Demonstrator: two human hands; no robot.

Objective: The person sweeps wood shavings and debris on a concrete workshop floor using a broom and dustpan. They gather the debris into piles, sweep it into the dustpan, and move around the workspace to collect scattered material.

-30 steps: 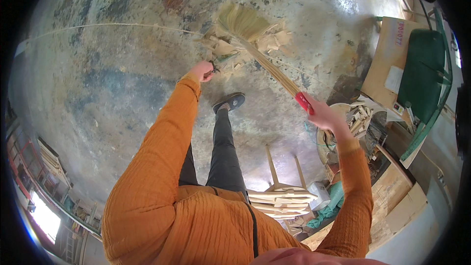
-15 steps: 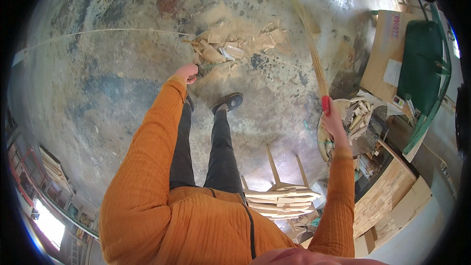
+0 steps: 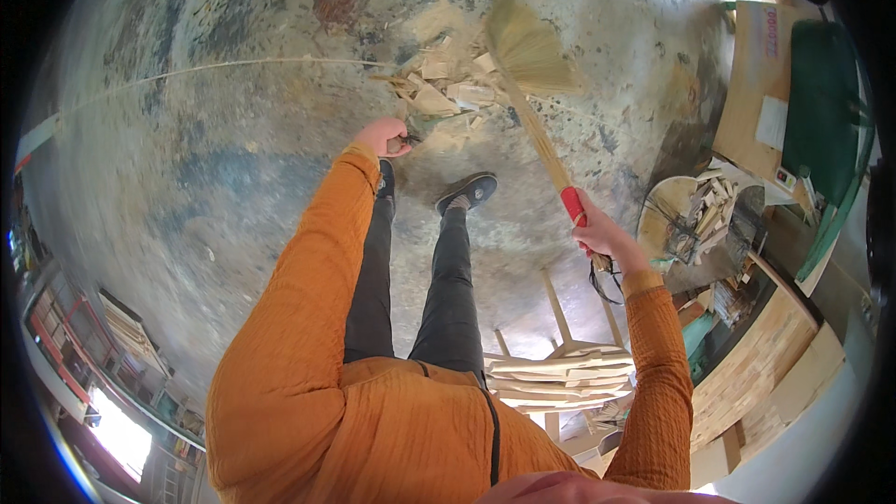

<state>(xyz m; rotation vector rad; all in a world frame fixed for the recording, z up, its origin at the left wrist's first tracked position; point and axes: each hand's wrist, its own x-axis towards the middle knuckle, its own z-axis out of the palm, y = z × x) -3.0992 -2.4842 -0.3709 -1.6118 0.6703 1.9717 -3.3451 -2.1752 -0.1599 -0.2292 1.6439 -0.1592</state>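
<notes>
My right hand [image 3: 605,229] is closed round the red grip of a straw broom [image 3: 537,131]. Its wide yellow bristles fan out over the right part of a pile of wood scraps and sawdust [image 3: 437,98] on the floor. A dark loop of cord hangs from the handle's end below that hand. My left hand [image 3: 381,136] is held just on the near side of the pile, fingers closed. Something small and brownish with black strands shows at its fingers; I cannot make out what it is.
To the right stands a round container [image 3: 665,205] full of wood offcuts, near a green machine [image 3: 826,121] and a wooden board [image 3: 747,84]. Stacked wooden pieces on legs [image 3: 560,375] stand close to my right side. My shoes [image 3: 467,191] are just short of the pile.
The broom has swung left and its bristles now spread over the pile's right part. My right hand has moved left with it. My left hand stays closed close to the scraps.
</notes>
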